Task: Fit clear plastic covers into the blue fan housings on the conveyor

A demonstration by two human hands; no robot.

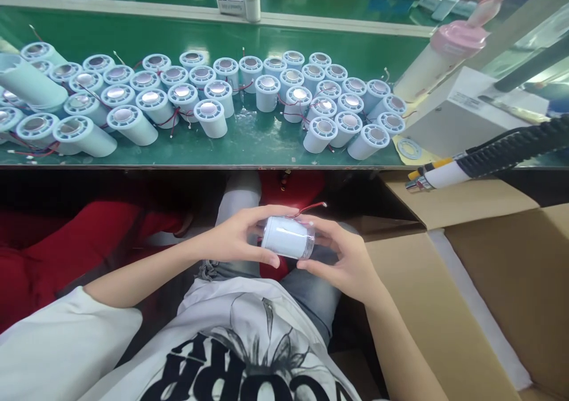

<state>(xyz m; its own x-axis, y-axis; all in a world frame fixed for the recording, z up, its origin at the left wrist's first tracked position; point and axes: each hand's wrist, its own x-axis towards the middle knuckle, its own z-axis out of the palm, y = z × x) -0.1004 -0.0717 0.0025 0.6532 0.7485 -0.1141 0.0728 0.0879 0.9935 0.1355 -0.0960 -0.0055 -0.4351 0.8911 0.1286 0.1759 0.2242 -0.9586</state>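
A light-blue cylindrical battery pack lies sideways between my hands, above my lap and below the bench edge. Clear plastic film shows around its right end, and a thin red wire sticks out at the top. My left hand grips the left end, thumb below and fingers behind. At the right end, my right hand pinches the film and pack between thumb and fingers. Some fingertips are hidden behind the pack. On the bench ahead stand several similar battery packs with ring-shaped tops and red wires.
The green bench spans the front. An open cardboard box is at my right, below a black corrugated hose. A pink-lidded bottle stands by a grey metal box. A person's red clothing is at my left.
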